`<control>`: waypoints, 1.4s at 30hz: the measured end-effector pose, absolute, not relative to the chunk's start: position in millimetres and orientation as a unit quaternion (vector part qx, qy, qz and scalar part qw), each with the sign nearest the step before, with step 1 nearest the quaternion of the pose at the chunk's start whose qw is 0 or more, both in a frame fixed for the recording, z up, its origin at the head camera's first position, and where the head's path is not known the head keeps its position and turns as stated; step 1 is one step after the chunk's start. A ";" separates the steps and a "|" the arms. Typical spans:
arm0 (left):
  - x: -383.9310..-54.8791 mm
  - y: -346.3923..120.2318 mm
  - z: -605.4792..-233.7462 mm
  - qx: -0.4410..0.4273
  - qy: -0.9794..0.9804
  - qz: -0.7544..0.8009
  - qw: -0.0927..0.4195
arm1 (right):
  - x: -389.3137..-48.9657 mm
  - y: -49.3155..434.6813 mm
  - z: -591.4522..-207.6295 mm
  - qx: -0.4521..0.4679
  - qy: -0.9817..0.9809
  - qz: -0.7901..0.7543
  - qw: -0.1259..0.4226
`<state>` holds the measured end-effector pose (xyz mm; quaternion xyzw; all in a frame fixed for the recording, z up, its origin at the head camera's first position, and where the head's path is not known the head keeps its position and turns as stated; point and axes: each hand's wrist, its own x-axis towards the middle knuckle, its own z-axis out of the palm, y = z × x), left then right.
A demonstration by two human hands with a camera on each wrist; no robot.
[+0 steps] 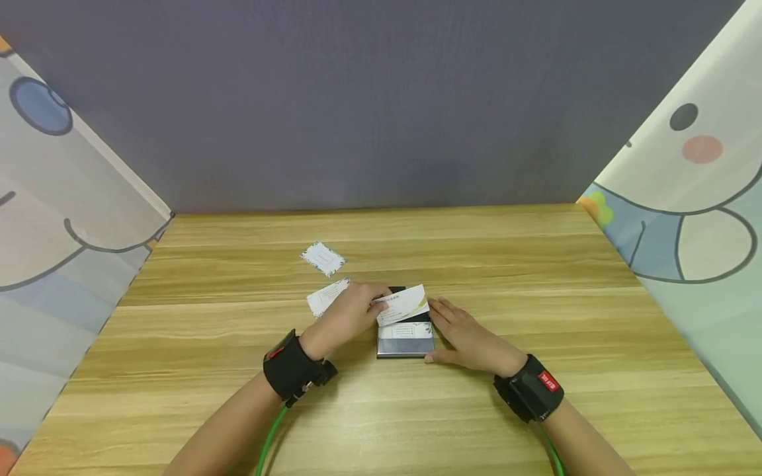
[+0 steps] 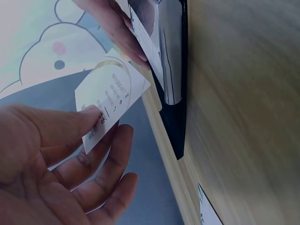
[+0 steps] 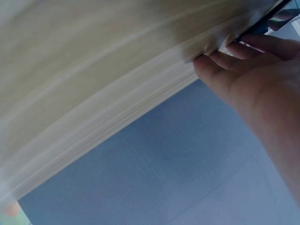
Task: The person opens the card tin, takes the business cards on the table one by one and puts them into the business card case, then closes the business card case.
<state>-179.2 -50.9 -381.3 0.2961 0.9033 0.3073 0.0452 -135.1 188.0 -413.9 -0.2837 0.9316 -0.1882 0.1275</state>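
My left hand (image 1: 348, 314) pinches a white business card (image 1: 406, 305) between thumb and fingers, tilted above an opened business card case (image 1: 406, 347). In the left wrist view the held card (image 2: 111, 91) shows printed text and a gold curve, apart from the shiny metal case front (image 2: 171, 51). Another white card with a leafy corner (image 1: 399, 330) lies in the case, partly covered by its front panel. My right hand (image 1: 470, 337) lies along the case's right side, fingers extended near the upper edge and thumb at the lower corner; the right wrist view shows its fingertips (image 3: 202, 63) on the table.
Two loose white cards with leafy borders lie left of the case: one farther back (image 1: 323, 258), the other (image 1: 327, 297) partly behind my left hand. A grey panel (image 1: 381, 106) stands along the wooden table's (image 1: 506, 264) back edge. Green cables run from both wrist straps.
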 end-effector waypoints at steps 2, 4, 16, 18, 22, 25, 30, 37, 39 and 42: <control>-179.0 -49.6 -383.0 0.303 0.902 0.305 0.047 | -134.9 188.0 -413.6 -0.282 0.932 -0.187 0.128; -178.7 -48.6 -384.1 0.306 0.902 0.301 0.050 | -134.8 188.1 -413.7 -0.281 0.933 -0.185 0.128; -176.6 -49.6 -385.3 0.310 0.904 0.287 0.062 | -134.5 188.5 -415.0 -0.281 0.931 -0.193 0.131; -176.5 -50.0 -385.4 0.311 0.904 0.286 0.066 | -134.4 188.4 -414.9 -0.281 0.931 -0.192 0.132; -176.3 -49.6 -385.2 0.313 0.905 0.278 0.077 | -134.3 188.4 -414.8 -0.281 0.932 -0.187 0.133; -176.3 -48.2 -384.9 0.317 0.906 0.269 0.080 | -134.2 188.4 -414.7 -0.282 0.932 -0.187 0.130; -177.0 -45.8 -385.8 0.331 0.906 0.251 0.081 | -134.4 187.8 -414.2 -0.283 0.931 -0.190 0.129; -176.6 -42.8 -386.4 0.327 0.915 0.218 0.091 | -134.8 187.6 -414.2 -0.280 0.931 -0.194 0.133; -176.5 -42.5 -388.1 0.326 0.917 0.212 0.088 | -134.9 187.9 -414.5 -0.280 0.930 -0.195 0.133; -175.8 -42.3 -390.2 0.327 0.917 0.212 0.081 | -135.1 188.1 -414.8 -0.281 0.930 -0.196 0.132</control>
